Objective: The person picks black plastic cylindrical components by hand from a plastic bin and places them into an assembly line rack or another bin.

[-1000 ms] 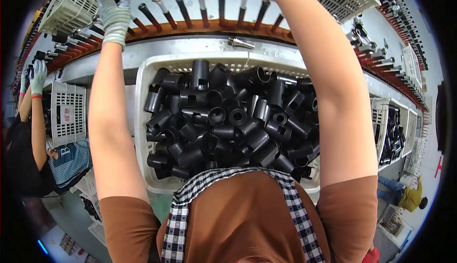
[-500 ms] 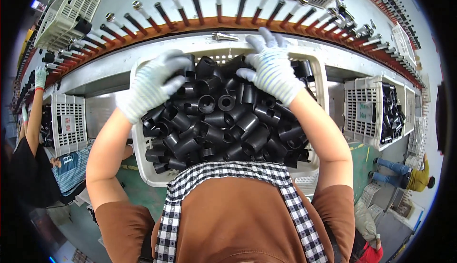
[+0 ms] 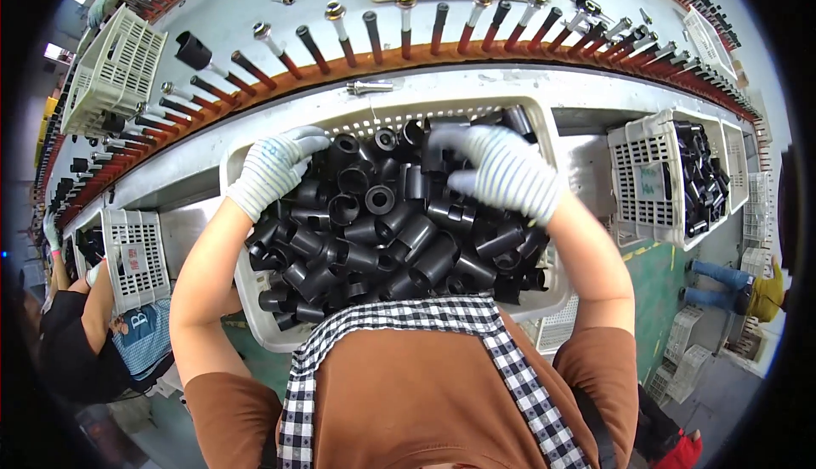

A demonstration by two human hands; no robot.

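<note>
Both hands wear white striped knit gloves and work over a pale plastic crate (image 3: 557, 142) heaped with short black tubes (image 3: 433, 252), some with notched ends. At the crate's far left side is my left hand (image 3: 276, 172). Its fingers curve over the tubes' edge, thumb a little apart, with nothing visibly held. My right hand (image 3: 510, 172) reaches in from the right, slightly blurred. Its fingers and thumb are spread around an upright black tube (image 3: 432, 156); whether they touch it I cannot tell.
Beyond the crate runs a curved rack (image 3: 378, 63) of upright red posts, many topped with black or metal parts. A metal fitting (image 3: 370, 87) lies on the ledge. Other crates stand left (image 3: 136, 257) and right (image 3: 650, 184). Co-workers (image 3: 76, 324) are at the left.
The view has shifted, with the rack sliding left and down. My right hand has moved lower and rightward over the tubes. My left hand remains at the crate's left side, fingers closer together.
</note>
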